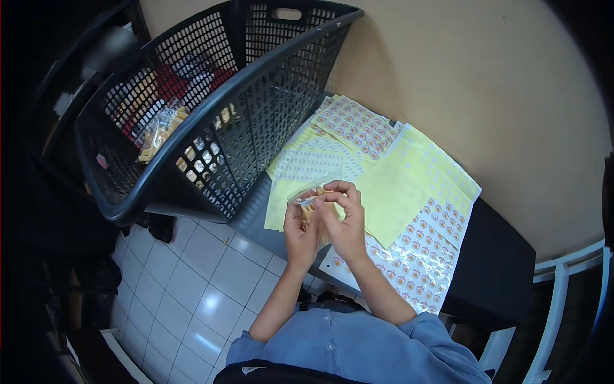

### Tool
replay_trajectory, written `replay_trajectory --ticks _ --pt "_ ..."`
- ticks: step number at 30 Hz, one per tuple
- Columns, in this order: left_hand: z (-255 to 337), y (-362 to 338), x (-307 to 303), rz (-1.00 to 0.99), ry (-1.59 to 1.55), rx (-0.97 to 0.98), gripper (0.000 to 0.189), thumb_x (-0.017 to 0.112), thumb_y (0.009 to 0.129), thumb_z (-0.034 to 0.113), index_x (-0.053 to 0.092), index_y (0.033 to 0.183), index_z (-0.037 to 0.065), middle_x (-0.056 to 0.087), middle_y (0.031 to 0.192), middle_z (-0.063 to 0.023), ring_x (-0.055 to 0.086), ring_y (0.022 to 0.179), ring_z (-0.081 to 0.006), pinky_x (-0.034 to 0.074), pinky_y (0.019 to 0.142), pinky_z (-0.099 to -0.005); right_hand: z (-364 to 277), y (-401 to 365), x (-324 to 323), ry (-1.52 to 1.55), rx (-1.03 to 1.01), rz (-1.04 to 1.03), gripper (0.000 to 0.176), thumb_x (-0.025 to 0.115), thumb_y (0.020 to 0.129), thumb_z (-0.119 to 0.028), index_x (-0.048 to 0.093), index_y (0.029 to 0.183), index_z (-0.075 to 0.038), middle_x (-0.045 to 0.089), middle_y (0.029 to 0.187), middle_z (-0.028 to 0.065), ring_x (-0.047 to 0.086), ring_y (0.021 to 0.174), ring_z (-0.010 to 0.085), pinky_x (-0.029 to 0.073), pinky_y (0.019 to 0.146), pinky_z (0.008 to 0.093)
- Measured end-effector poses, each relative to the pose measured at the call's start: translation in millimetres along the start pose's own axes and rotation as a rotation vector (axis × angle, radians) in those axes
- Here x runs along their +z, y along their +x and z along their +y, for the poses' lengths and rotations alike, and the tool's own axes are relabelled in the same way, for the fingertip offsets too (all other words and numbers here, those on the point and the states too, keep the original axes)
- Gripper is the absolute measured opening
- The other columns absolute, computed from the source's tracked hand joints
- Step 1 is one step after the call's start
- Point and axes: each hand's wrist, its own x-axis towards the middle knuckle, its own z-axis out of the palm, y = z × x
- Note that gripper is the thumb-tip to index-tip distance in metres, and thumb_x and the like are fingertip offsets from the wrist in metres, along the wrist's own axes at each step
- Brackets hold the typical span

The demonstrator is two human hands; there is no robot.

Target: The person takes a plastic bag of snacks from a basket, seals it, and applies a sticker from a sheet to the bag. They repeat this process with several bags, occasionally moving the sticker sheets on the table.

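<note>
A small clear plastic bag [306, 194] with yellowish pieces inside is held up in front of my body, over the near edge of the sticker sheets. My left hand [298, 232] is closed around the bag's left side. My right hand [345, 225] has its thumb and fingers pinched at the front of the bag, partly covering it. A small whitish patch shows on the bag near my right thumb; I cannot make out what it is. Below and beyond both hands lie yellow backing sheets [396, 198] and a sheet of round stickers [409, 256].
To the left, a large black perforated basket [256, 70] stands tilted on the grey table [259, 214]. Inside are several bags of yellowish pieces [163, 131]. More sticker sheets [355, 125] lie near the wall. A black surface [492, 262] is at right, white floor tiles [192, 281] below left.
</note>
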Motion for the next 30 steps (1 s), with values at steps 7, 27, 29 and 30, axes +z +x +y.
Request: replay_trajectory --ticks 7,27,29,30 --pt "3 -4 23 -0.031 0.022 0.034 0.035 0.054 0.080 0.010 0.043 0.112 0.000 0.052 0.103 -0.0084 0.050 0.093 -0.0130 0.041 0.078 -0.0250 -8 -4 -11 -0.105 -0.018 0.052 0.009 0.065 0.065 -0.015 0.061 0.070 -0.009 0.046 0.098 0.0047 0.036 0.098 0.0224 0.023 0.085 0.0399" --pt "-6 -3 30 -0.083 0.175 0.091 0.039 0.052 0.082 0.011 0.038 0.117 0.000 0.049 0.108 -0.0104 0.049 0.098 -0.0164 0.041 0.081 -0.0267 2 -3 -11 -0.238 -0.092 0.198 0.017 0.068 0.061 -0.011 0.056 0.070 -0.005 0.042 0.101 0.0099 0.038 0.098 0.0217 0.031 0.084 0.0357" --pt "-9 -3 28 -0.073 0.185 0.176 0.040 0.052 0.082 0.009 0.037 0.118 -0.001 0.049 0.108 -0.0109 0.049 0.098 -0.0167 0.041 0.082 -0.0273 0 0 -13 -0.193 -0.051 0.221 0.023 0.069 0.060 -0.013 0.053 0.075 -0.006 0.040 0.101 0.0099 0.037 0.099 0.0216 0.030 0.085 0.0360" --pt "-12 -2 27 -0.079 0.184 0.176 0.040 0.052 0.082 0.009 0.037 0.118 -0.001 0.049 0.108 -0.0109 0.049 0.098 -0.0167 0.041 0.082 -0.0273 0 1 -14 -0.146 -0.011 0.238 0.030 0.070 0.059 -0.014 0.049 0.079 -0.006 0.039 0.101 0.0099 0.037 0.099 0.0215 0.029 0.085 0.0364"
